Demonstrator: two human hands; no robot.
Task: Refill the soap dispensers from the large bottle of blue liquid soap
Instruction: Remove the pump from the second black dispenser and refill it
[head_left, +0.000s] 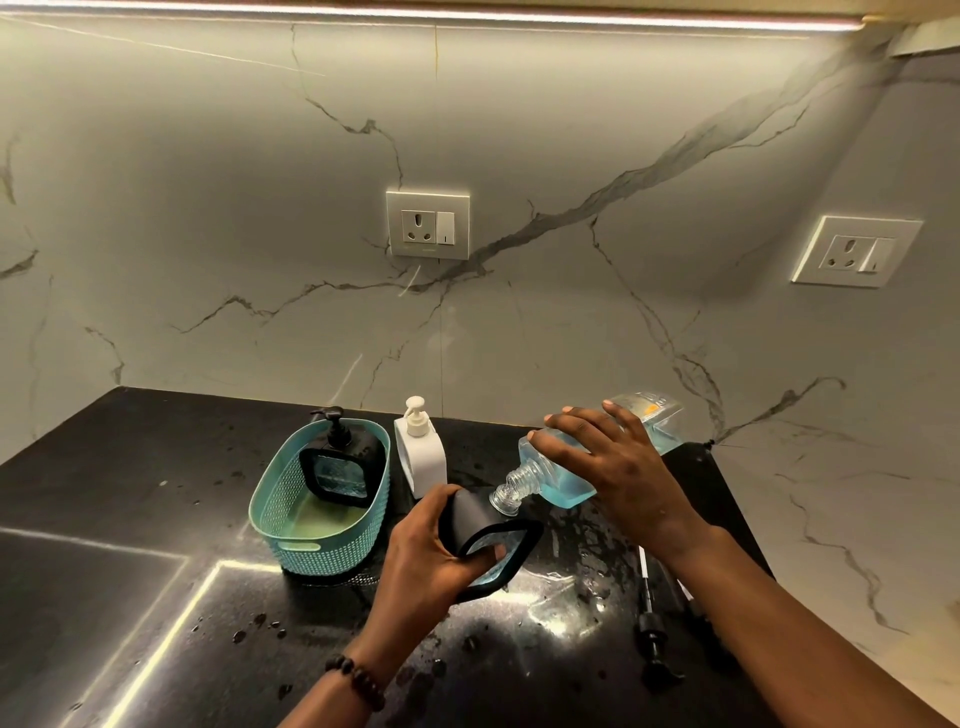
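We grip the large bottle (576, 467) with our right hand (613, 467), fingers curled over its body, neck tilted down. Its threaded mouth sits just above the black dispenser (493, 545), which our left hand (431, 551) clasps around the side, tipped toward the bottle. Left of that grip: a white dispenser (422, 457), then a teal basket (322, 540) holding another black dispenser (340, 467). A loose pump (652, 618) lies under our right forearm.
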